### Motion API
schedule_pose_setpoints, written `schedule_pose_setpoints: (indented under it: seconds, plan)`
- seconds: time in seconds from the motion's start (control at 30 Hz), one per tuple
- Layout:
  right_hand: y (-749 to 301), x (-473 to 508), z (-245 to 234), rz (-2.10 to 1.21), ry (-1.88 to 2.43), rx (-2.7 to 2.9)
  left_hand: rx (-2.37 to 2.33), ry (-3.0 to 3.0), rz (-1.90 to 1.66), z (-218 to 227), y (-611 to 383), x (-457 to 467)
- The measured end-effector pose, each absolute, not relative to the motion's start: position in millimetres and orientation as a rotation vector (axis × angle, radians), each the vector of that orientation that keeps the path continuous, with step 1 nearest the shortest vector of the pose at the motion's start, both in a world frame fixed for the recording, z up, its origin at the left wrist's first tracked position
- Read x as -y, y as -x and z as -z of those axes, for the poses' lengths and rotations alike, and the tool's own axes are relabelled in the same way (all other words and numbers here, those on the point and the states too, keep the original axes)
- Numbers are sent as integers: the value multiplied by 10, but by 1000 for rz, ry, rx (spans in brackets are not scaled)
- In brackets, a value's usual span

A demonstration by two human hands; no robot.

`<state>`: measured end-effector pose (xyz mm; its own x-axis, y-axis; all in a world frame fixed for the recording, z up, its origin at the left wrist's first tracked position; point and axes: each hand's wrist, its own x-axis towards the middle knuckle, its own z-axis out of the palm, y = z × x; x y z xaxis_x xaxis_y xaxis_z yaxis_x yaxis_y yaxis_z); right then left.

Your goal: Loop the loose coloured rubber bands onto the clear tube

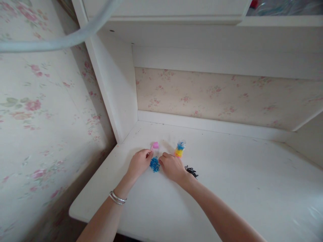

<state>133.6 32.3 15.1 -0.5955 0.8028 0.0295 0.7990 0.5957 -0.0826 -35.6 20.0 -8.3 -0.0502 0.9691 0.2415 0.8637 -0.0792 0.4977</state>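
Both my hands rest on the white desk (227, 174), close together over a small heap of blue elastic bands (154, 164). My left hand (138, 163), with bangles on the wrist, has its fingers curled at the heap's left edge. My right hand (172, 167) is curled at the heap's right edge, fingertips pinched toward the bands. What either hand grips is too small to make out. A pink piece (155, 145) lies just beyond my left fingers. A clear bag of blue and yellow bands (180, 149) lies beyond my right hand. Black bands (191, 171) sit beside my right wrist.
The desk sits in a white alcove with a side panel (118, 87) on the left and an overhead shelf (202, 30). Floral wallpaper (214, 95) covers the back. The desk's front edge (83, 215) runs near my left forearm.
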Motion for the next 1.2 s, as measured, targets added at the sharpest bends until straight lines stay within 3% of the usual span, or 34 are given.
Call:
schedule_pose_setpoints:
  seconds: [0.47,0.7,1.2]
  plan:
    - [-2208,-586,-763,345,1503,2399,-1884,-2058,-476,101,344,-67]
    - [-2291,-674,-835,524,1562,2550,-1918,-2049,-471,105,334,-61]
    - [-2284,-653,-858,464,1467,2528,-1981,-2015,-445,129,409,-73]
